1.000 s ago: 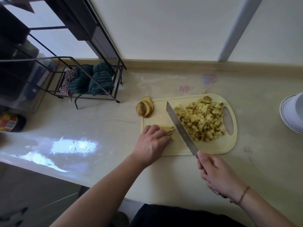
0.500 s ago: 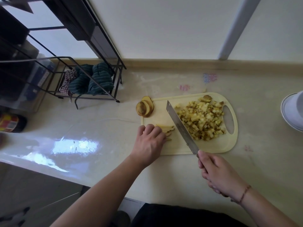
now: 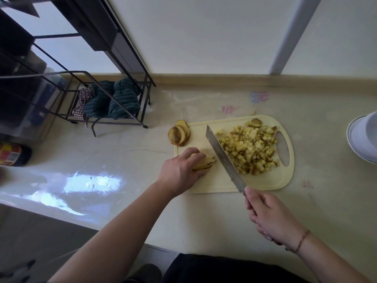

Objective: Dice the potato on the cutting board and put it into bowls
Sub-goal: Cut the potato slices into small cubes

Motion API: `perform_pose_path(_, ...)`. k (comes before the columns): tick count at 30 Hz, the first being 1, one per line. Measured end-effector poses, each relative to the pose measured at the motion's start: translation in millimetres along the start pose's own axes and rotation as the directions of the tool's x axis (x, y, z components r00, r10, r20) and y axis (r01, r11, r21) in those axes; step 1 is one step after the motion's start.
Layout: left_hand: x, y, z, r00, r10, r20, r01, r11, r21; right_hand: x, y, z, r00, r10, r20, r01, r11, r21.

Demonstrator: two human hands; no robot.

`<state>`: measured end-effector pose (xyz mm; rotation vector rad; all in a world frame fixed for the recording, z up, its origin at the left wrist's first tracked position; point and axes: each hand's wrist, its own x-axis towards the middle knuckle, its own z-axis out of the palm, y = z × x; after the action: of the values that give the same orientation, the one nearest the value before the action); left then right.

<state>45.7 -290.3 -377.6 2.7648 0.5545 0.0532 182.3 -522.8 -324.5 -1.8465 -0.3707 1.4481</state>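
A pale yellow cutting board [image 3: 216, 182] lies on the counter. A heap of diced potato [image 3: 250, 149] covers its right half. My left hand [image 3: 180, 170] presses down on a stack of potato strips [image 3: 206, 163] at the board's left side. My right hand [image 3: 271, 217] grips the handle of a cleaver [image 3: 223, 155], whose blade slants across the board between the strips and the dice. Several potato slices [image 3: 179, 135] with skin lean together at the board's far left corner. White bowls [image 3: 365, 137] sit at the right edge, partly out of view.
A black wire rack [image 3: 106, 94] holding dark striped cloths [image 3: 114, 100] stands at the back left. A colourful can [image 3: 12, 155] lies at the left edge. The counter's front edge runs close to my body.
My left hand has slid back a little along the strips, showing more of their cut ends. The cleaver has stayed in about the same place beside them.
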Motion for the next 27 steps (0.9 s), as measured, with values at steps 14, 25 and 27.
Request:
perform_pose_path(14, -9.0, 38.1, 13.7, 0.935, -0.354, -0.026, 0.332, 0.899, -0.286, -3.2, -4.6, 6.8, 0.998, -0.026, -0.049, 0.025, 0.999, -0.024)
perform_pose_path(25, -9.1, 48.3, 15.3, 0.924, -0.381, -0.034, 0.362, 0.900, -0.242, -3.3, -9.5, 10.0, 0.997, -0.066, -0.029, 0.061, 0.986, -0.152)
perform_pose_path(27, -8.5, 48.0, 14.2, 0.943, -0.329, -0.041, 0.318, 0.933, -0.166, -5.4, -10.9, 11.4, 0.997, -0.070, -0.021, 0.066, 0.985, -0.159)
